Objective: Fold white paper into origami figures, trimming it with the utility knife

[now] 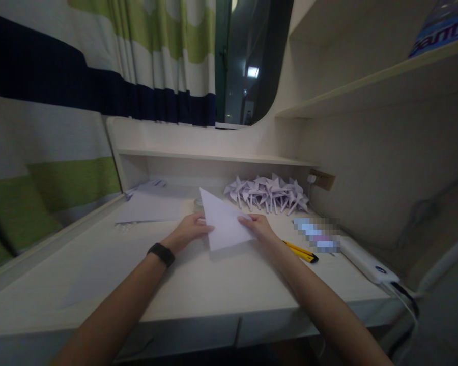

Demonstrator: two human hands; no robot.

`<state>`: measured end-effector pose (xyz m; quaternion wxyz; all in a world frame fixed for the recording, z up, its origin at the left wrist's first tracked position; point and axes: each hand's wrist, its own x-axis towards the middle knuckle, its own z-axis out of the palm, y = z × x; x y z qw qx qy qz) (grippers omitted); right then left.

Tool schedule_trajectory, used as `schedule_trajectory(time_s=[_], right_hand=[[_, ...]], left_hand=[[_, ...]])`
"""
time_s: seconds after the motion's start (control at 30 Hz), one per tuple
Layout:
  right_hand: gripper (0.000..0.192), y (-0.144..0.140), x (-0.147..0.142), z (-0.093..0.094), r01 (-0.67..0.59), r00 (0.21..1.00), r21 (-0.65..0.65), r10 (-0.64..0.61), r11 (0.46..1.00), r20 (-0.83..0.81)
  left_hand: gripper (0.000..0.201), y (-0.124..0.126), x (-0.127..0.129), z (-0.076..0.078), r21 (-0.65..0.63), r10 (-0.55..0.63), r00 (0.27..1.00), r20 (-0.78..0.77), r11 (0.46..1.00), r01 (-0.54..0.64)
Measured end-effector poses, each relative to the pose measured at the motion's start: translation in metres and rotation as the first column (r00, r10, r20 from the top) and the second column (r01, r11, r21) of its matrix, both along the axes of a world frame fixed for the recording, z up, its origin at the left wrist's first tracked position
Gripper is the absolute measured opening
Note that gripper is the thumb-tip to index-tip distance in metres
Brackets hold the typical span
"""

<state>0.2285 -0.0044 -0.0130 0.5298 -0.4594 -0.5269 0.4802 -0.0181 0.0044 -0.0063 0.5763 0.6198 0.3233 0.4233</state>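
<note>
Held up over the middle of the desk is a folded sheet of white paper (225, 223), roughly triangular, with one point standing up at its top left. My left hand (193, 230), with a dark band on the wrist, pinches its left edge. On the right side, the thumb of my right hand (256, 224) lies across the paper, and the other fingers are hidden behind it. Beyond the paper, a heap of white paper pinwheels (269, 193) lies against the back of the desk.
A stack of white paper (148, 203) lies at the back left, with a loose sheet (103, 269) nearer. Right of my right forearm are a yellow utility knife (301, 252), a blurred-out flat object (316, 235) and a white power strip (366, 260). A shelf (366, 84) overhangs the right side.
</note>
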Motion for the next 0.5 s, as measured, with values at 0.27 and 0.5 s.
schedule_trajectory(time_s=[0.27, 0.5], right_hand=[[0.029, -0.012, 0.028, 0.066, -0.23, 0.822, -0.02, 0.205, 0.973, 0.531], [0.028, -0.002, -0.001, 0.102, -0.484, 0.572, -0.024, 0.338, 0.875, 0.747]], left_hand=[[0.049, -0.01, -0.015, 0.06, 0.442, 0.479, 0.876, 0.053, 0.775, -0.45], [0.027, -0.031, 0.018, 0.085, 0.441, 0.055, 0.764, -0.643, 0.842, 0.311]])
